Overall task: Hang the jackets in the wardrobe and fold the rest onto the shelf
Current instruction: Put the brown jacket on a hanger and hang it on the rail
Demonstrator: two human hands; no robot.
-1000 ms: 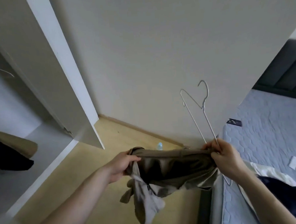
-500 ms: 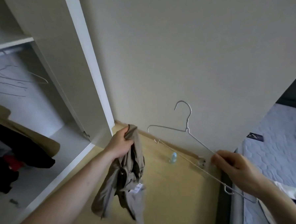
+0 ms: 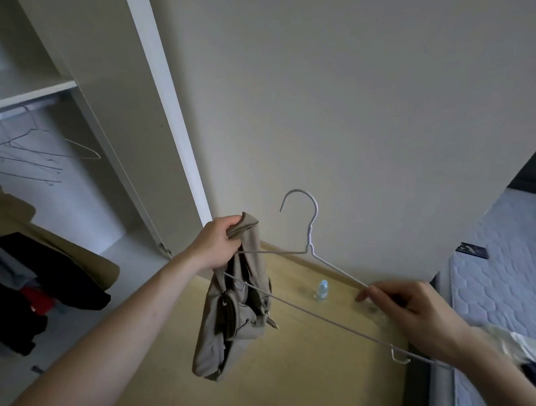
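Khaki fabric jacket (image 3: 234, 300) hung bunched at the centre of the frame, its long axis nearly vertical, collar end up in the left hand (image 3: 217, 246) and the loose hem pointing down toward the pale wooden floor (image 3: 300, 372). That hand's fingers were curled tight round the top fold. A thin white wire hanger (image 3: 309, 247) lay across the jacket, hook pointing up toward the cream wall (image 3: 348, 105), its long bottom wire slanting from the jacket at centre down to the lower right. The right hand (image 3: 421, 312) pinched the hanger's right shoulder wire between thumb and fingers.

Half a second earlier the hanger's left tip stood clear of the jacket, to its right; now that tip reached into the cloth just beside the left hand — and the hook stood more upright. A second earlier both hands had held the jacket stretched out horizontally.

At the left of the frame the open white wardrobe (image 3: 152, 146) showed empty wire hangers (image 3: 40, 152) on a rail and a heap of dark and tan clothes (image 3: 47, 276) below. A small pale blue bottle (image 3: 322, 289) stood on the floor by the wall, and a quilted grey mattress (image 3: 512, 267) filled the right edge.
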